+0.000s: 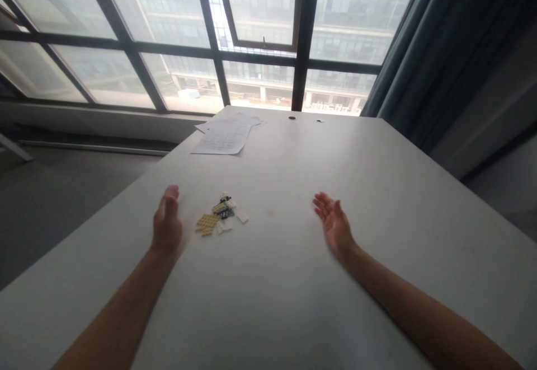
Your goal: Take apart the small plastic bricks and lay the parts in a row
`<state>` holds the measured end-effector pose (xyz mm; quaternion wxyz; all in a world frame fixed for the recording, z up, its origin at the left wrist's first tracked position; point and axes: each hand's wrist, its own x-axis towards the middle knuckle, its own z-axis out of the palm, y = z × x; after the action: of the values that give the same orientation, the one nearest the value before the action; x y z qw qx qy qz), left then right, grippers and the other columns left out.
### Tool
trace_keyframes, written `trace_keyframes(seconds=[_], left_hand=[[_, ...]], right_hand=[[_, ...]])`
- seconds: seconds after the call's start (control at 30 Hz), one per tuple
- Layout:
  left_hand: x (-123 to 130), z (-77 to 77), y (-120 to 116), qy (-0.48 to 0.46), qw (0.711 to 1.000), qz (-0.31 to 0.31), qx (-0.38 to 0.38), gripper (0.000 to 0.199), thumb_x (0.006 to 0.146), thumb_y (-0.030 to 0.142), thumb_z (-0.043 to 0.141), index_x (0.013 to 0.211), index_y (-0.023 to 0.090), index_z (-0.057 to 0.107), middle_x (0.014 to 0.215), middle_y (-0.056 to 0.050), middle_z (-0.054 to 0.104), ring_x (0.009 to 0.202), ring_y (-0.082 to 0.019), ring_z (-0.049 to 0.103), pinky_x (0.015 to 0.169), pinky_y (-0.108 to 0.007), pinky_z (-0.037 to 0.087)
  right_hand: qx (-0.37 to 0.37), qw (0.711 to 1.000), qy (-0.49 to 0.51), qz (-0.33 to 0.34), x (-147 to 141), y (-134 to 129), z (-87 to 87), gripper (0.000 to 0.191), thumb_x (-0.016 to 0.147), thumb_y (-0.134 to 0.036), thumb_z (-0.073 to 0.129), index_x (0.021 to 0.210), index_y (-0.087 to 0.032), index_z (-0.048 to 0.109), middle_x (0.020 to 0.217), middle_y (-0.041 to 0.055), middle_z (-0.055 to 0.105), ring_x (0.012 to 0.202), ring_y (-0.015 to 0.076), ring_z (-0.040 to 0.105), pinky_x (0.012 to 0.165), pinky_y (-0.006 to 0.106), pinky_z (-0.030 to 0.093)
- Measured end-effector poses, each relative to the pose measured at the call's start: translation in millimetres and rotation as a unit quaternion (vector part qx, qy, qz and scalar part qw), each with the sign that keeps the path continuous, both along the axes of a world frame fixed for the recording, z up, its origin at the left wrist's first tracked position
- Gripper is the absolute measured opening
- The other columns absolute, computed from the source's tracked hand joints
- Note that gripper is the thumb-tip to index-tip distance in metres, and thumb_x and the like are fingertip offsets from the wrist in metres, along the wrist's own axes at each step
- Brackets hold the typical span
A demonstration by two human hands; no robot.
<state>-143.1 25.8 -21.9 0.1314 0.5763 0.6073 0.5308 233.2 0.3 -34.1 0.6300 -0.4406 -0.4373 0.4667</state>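
Observation:
A small heap of building bricks lies on the white table, left of the middle. Tan plates are at its near left, with dark grey and white pieces mixed in behind; one flat white piece lies at its right side. To the left of the heap, apart from it, is my left hand, held edge-down with its fingers stretched forward and nothing in it. My right hand rests well to the right of the bricks, palm turned inward, fingers extended and holding nothing.
Several printed paper sheets lie at the table's far left. Two small round holes or spots, one dark, are near the far edge of the white table. Large windows stand beyond it, and a blue-grey curtain hangs at the right.

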Motion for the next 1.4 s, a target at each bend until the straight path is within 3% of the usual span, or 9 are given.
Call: trace_keyframes(seconds=[0.17,0.23,0.33,0.43,0.77,0.9,0.97,1.1,1.4], left_hand=[[47.0,48.5,-40.5,0.078,0.973,-0.181,0.118,0.083,0.083,0.075,0.021,0.149,0.025,0.013,0.157,-0.003,0.014,0.143,-0.029,0.011,0.118,-0.044,0.012],[76.1,55.6,-62.3,0.248,0.919,-0.288,0.103,0.095,0.076,0.08,0.03,0.15,0.025,0.007,0.158,-0.004,0.007,0.143,-0.033,0.009,0.117,-0.048,0.009],[111.0,42.5,-81.7,0.416,0.79,-0.45,0.001,0.109,0.07,0.081,0.044,0.15,0.022,0.0,0.156,-0.01,0.011,0.142,-0.033,0.014,0.117,-0.049,0.009],[124.7,21.3,-82.7,0.446,0.729,-0.515,-0.068,0.105,0.074,0.074,0.048,0.149,0.02,0.0,0.155,-0.012,0.014,0.142,-0.03,0.016,0.117,-0.048,0.008],[121.0,15.3,-78.0,0.405,0.754,-0.516,-0.048,0.096,0.075,0.067,0.055,0.149,0.021,0.015,0.151,-0.012,0.028,0.139,-0.03,0.028,0.116,-0.047,0.018],[73.8,2.8,-45.5,0.384,0.869,-0.31,0.033,0.055,0.084,0.054,0.054,0.132,0.027,0.049,0.133,-0.006,0.056,0.13,-0.026,0.044,0.111,-0.042,0.031],[41.6,-3.7,-22.5,0.37,0.915,-0.161,0.028,0.067,0.081,0.06,0.053,0.135,0.021,0.046,0.14,-0.012,0.048,0.134,-0.031,0.036,0.111,-0.047,0.029],[9.8,-12.1,13.2,0.421,0.89,-0.153,-0.088,0.091,0.076,0.069,0.05,0.146,0.015,0.027,0.151,-0.016,0.028,0.138,-0.034,0.026,0.111,-0.051,0.025],[141.1,-2.4,27.1,0.417,0.837,-0.35,-0.048,0.068,0.082,0.059,0.053,0.138,0.022,0.041,0.148,-0.01,0.036,0.137,-0.025,0.031,0.114,-0.045,0.022]], right_hand=[[0.147,0.973,-0.169,-0.053,80.8,-53.6,25.5,0.078,0.085,-0.073,0.014,0.144,-0.025,0.032,0.15,0.0092,0.032,0.139,0.027,0.029,0.112,0.053,0.024],[0.192,0.9,-0.386,0.059,88.7,-79.9,31.0,0.088,0.08,-0.079,0.027,0.147,-0.022,0.026,0.154,0.0092,0.022,0.142,0.0305,0.017,0.115,0.052,0.017],[0.21,0.723,-0.61,0.249,79.2,-103.4,31.0,0.098,0.074,-0.077,0.046,0.149,-0.02,0.019,0.154,0.011,0.022,0.142,0.0324,0.015,0.117,0.05,0.009],[0.17,0.645,-0.659,0.349,65.4,-104.7,29.2,0.098,0.077,-0.071,0.049,0.15,-0.017,0.012,0.153,0.0132,0.021,0.142,0.0307,0.018,0.117,0.049,0.01],[0.19,0.684,-0.639,0.297,60.8,-103.7,29.8,0.085,0.079,-0.065,0.053,0.146,-0.019,0.03,0.146,0.0139,0.039,0.136,0.0304,0.033,0.114,0.051,0.022],[0.187,0.765,-0.585,0.195,61.0,-105.8,17.6,0.035,0.089,-0.043,0.051,0.114,-0.023,0.062,0.112,0.0115,0.066,0.112,0.0248,0.057,0.097,0.043,0.046],[0.166,0.791,-0.567,0.16,59.9,-106.0,13.3,0.025,0.09,-0.039,0.049,0.103,-0.023,0.064,0.1,0.0106,0.067,0.099,0.0232,0.061,0.087,0.039,0.052],[0.148,0.762,-0.613,0.151,49.5,-99.3,11.8,0.05,0.087,-0.048,0.051,0.128,-0.019,0.051,0.123,0.0158,0.057,0.115,0.0274,0.053,0.097,0.045,0.045],[0.119,0.713,-0.674,0.152,-10.8,-21.5,2.7,0.111,0.072,-0.077,0.048,0.146,0.0,0.017,0.151,0.0256,0.021,0.141,0.0358,0.017,0.114,0.052,0.02]])
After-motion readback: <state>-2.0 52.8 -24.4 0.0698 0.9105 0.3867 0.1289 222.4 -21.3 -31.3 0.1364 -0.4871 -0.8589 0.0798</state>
